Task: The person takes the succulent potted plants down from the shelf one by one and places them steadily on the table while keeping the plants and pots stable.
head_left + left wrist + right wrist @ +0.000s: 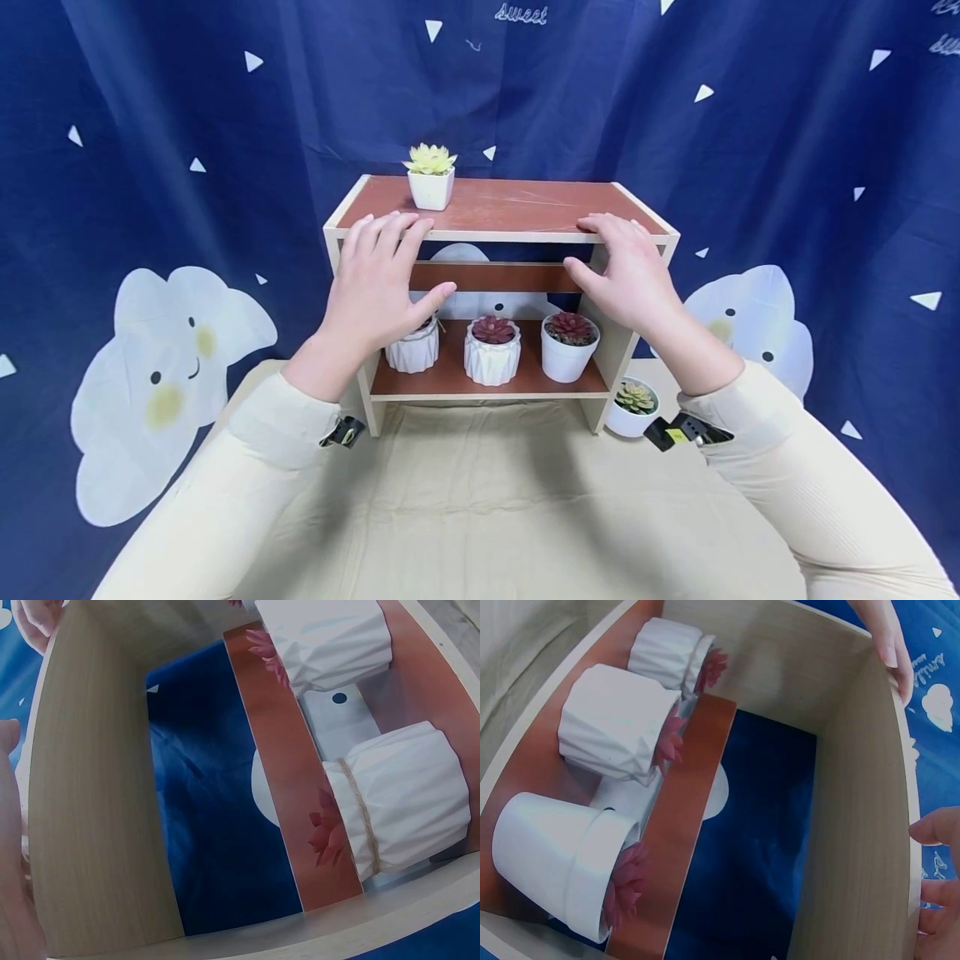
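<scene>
A small two-level wooden shelf (525, 206) with a reddish-brown top stands upright in the head view. My left hand (378, 279) rests its spread fingers on the top's front edge at the left, thumb pointing inward. At the right end of that edge lie the fingers of my right hand (626, 271), with its thumb apart from them. Neither hand holds a plant. A yellow-green succulent in a square white pot (431, 190) sits on the top behind my left fingers. On the lower board stand a twine-tied white pot (405, 802), a ridged white pot (492, 362) and a smooth white pot (567, 360).
A green succulent in a round white pot (632, 408) stands on the beige cloth (480, 517), just right of the shelf. Behind hangs a dark blue curtain (540, 92) with white triangles and clouds. A brown crossbar (495, 276) spans the shelf's back.
</scene>
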Motion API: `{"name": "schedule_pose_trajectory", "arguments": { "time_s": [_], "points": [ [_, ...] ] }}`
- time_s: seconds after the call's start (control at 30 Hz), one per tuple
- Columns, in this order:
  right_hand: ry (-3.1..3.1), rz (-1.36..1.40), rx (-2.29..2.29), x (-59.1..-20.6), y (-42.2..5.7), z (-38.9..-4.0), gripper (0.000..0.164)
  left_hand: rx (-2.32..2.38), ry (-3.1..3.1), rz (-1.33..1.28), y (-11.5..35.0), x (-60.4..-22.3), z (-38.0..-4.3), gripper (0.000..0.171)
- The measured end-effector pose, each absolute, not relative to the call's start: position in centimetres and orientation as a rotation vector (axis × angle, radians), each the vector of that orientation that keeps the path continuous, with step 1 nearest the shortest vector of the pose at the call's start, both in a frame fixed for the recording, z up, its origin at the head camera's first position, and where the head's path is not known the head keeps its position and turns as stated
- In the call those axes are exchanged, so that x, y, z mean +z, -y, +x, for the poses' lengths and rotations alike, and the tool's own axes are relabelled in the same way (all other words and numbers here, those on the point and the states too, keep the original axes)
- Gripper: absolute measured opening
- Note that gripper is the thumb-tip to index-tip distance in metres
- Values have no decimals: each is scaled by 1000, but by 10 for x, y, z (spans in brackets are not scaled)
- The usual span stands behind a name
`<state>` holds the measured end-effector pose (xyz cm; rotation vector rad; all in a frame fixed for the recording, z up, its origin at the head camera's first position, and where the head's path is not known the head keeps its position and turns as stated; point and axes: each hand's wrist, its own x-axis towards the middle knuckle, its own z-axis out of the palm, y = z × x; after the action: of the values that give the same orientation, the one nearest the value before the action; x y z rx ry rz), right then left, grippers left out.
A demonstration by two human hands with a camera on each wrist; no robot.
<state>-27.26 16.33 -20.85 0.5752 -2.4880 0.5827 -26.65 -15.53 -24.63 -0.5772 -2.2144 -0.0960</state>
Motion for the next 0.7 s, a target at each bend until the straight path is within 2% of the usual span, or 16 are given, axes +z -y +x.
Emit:
{"name": "schedule_pose_trajectory", "arguments": {
  "time_s": [0.3, 0.7],
  "points": [
    [2469, 595, 579, -211, -166, -273, 56, -90, 2232, -574, 155, -245, -266, 81],
    [2434, 608, 550, -215, -167, -276, 56, -129, 2188, -569, 151, -244, -266, 70]
  ]
}}
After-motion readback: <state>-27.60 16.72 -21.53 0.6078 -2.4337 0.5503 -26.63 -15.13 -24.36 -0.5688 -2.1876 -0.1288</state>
